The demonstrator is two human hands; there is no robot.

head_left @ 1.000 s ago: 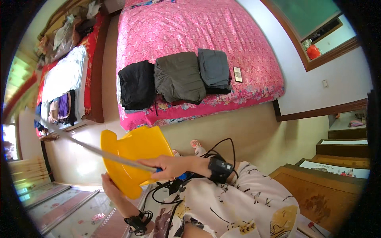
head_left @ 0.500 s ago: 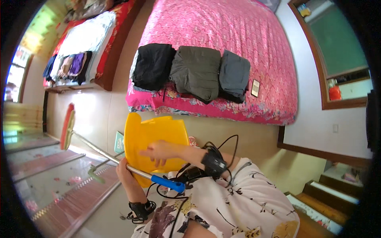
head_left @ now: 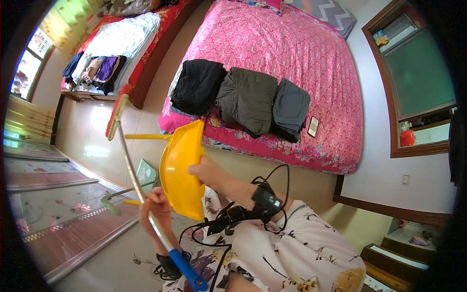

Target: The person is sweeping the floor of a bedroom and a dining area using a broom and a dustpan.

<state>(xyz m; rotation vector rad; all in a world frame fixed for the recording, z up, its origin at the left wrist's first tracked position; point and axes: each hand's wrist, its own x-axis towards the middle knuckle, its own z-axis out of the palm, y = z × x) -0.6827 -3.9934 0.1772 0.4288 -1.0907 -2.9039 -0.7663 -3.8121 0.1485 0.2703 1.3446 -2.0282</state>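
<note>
left hand (head_left: 156, 208): fist closed, raised, knuckles up | right hand (head_left: 206, 170): fingers curled shut, forearm reaching forward, wrist strapped

Noted pink bedspread (head_left: 292, 53) on big bed; three folded garments along its edge: black (head_left: 197, 86), olive (head_left: 247, 100), grey (head_left: 290, 108). Phone (head_left: 313, 127) lay beside grey one. I saw clothes heap (head_left: 97, 70) on far bed.

the yellow dustpan (head_left: 182, 170) hides most fingers of the right hand (head_left: 206, 170).
</note>
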